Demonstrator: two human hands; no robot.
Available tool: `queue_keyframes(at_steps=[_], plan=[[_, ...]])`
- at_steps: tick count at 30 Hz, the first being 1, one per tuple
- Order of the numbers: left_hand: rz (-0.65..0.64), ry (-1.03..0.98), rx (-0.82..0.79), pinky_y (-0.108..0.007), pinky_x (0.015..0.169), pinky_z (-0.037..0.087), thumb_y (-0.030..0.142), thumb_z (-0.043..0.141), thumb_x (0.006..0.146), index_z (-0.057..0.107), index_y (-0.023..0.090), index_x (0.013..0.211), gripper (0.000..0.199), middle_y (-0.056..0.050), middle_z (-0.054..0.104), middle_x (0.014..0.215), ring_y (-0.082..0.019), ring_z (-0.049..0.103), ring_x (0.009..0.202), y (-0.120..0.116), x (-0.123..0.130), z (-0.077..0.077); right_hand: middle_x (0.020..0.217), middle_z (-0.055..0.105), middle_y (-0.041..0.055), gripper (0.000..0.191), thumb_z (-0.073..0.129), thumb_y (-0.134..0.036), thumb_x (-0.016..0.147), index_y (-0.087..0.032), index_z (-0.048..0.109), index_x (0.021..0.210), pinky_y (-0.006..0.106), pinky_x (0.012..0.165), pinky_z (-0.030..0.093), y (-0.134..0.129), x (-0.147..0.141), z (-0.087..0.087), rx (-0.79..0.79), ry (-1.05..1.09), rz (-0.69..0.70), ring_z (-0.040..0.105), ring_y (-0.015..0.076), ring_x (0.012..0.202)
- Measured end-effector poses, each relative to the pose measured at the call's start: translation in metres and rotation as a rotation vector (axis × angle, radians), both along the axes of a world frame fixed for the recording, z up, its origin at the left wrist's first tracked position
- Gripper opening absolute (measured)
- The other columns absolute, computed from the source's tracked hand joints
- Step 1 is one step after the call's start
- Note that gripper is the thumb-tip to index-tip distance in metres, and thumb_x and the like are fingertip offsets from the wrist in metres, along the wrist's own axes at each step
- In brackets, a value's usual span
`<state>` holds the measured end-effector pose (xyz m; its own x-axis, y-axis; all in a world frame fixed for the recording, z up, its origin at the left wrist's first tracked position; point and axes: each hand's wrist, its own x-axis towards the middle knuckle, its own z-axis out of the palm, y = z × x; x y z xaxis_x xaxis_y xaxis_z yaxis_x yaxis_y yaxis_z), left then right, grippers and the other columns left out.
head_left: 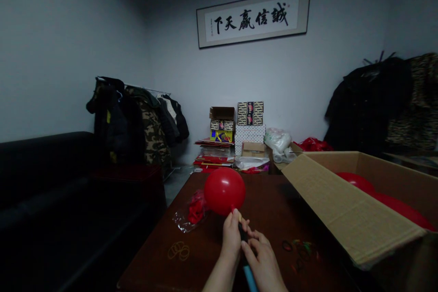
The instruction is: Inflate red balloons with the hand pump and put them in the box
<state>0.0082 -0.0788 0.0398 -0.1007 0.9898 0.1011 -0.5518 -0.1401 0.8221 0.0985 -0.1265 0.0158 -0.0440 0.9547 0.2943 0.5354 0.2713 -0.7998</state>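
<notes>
A red balloon (225, 190), blown up round, stands above the table at the fingertips of my left hand (231, 238). The thumb and fingers of that hand are closed round the balloon's neck. Below the neck runs a balloon pump with a black end and a light blue tube (250, 278). My right hand (264, 255) is closed about its black part, close beside the left; its palm side is hidden. Left of the balloon lies a clear plastic bag (185, 224) with red uninflated balloons (196, 210) in it. Several tan rubber bands (178, 251) lie nearer me.
An open cardboard box (342, 210) with inflated red balloons (397, 205) stands at the right. Coloured bands (303, 252) lie on the brown table (150, 260) beside it. Stacked boxes (250, 133) stand at the back, a black sofa (44, 200) at the left.
</notes>
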Motion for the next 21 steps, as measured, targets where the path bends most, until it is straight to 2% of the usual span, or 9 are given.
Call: queue_keyframes(at_steps=[3, 6, 9, 12, 16, 18, 21], plan=[[-0.007, 0.01, 0.003, -0.038, 0.084, 0.047, 0.065, 0.062, 0.072, 0.045, 0.02, 0.056, 0.051, 0.005, 0.049, 0.044, -0.011, 0.049, 0.039, 0.0, 0.0, -0.001, 0.121, 0.06, 0.0132, 0.045, 0.039, -0.055, 0.086, -0.021, 0.069, 0.083, 0.042, 0.106, 0.033, -0.001, 0.001, -0.007, -0.035, 0.023, 0.029, 0.049, 0.0278, 0.121], [0.018, -0.048, -0.003, -0.035, 0.077, 0.05, 0.065, 0.063, 0.072, 0.042, 0.02, 0.057, 0.052, 0.007, 0.046, 0.044, -0.008, 0.043, 0.037, 0.0, -0.005, 0.001, 0.119, 0.061, 0.0106, 0.046, 0.04, -0.058, 0.086, -0.023, 0.069, 0.091, 0.041, 0.106, 0.034, -0.003, 0.007, -0.013, -0.059, 0.067, 0.102, 0.051, 0.0259, 0.119], [-0.012, -0.03, -0.025, -0.03, 0.061, 0.049, 0.067, 0.062, 0.071, 0.04, 0.02, 0.059, 0.053, 0.009, 0.043, 0.043, -0.006, 0.036, 0.033, -0.002, -0.01, 0.003, 0.124, 0.059, 0.0101, 0.046, 0.044, -0.061, 0.083, -0.024, 0.069, 0.094, 0.043, 0.108, 0.032, -0.002, 0.018, -0.012, -0.036, 0.149, 0.017, 0.049, 0.0269, 0.122], [-0.07, 0.175, 0.005, -0.025, 0.048, 0.042, 0.069, 0.06, 0.071, 0.042, 0.021, 0.059, 0.053, 0.007, 0.043, 0.041, -0.007, 0.037, 0.031, -0.006, -0.008, 0.001, 0.123, 0.057, 0.0118, 0.044, 0.048, -0.059, 0.081, -0.022, 0.07, 0.09, 0.044, 0.107, 0.032, 0.006, 0.029, 0.003, 0.033, 0.19, -0.117, 0.049, 0.0283, 0.121], [-0.045, 0.402, 0.045, -0.023, 0.036, 0.03, 0.071, 0.059, 0.069, 0.05, 0.02, 0.061, 0.053, 0.005, 0.045, 0.04, -0.01, 0.041, 0.031, -0.011, 0.002, -0.005, 0.13, 0.052, 0.0117, 0.039, 0.054, -0.056, 0.078, -0.022, 0.069, 0.093, 0.043, 0.108, 0.032, 0.021, 0.032, 0.035, 0.164, 0.128, -0.223, 0.045, 0.029, 0.125], [-0.046, 0.373, 0.038, -0.023, 0.036, 0.03, 0.071, 0.059, 0.069, 0.05, 0.02, 0.061, 0.053, 0.004, 0.045, 0.04, -0.01, 0.041, 0.031, -0.009, 0.004, -0.005, 0.133, 0.05, 0.0114, 0.039, 0.055, -0.055, 0.078, -0.023, 0.068, 0.096, 0.043, 0.108, 0.032, 0.025, 0.031, 0.045, 0.22, 0.1, -0.245, 0.041, 0.0287, 0.128], [-0.021, 0.158, 0.029, -0.026, 0.05, 0.044, 0.069, 0.059, 0.073, 0.044, 0.02, 0.057, 0.053, 0.006, 0.043, 0.041, -0.008, 0.039, 0.031, -0.001, -0.002, 0.0, 0.133, 0.051, 0.0118, 0.045, 0.053, -0.056, 0.079, -0.022, 0.066, 0.106, 0.044, 0.108, 0.032, 0.02, 0.032, 0.043, 0.214, 0.067, -0.213, 0.043, 0.028, 0.127]])
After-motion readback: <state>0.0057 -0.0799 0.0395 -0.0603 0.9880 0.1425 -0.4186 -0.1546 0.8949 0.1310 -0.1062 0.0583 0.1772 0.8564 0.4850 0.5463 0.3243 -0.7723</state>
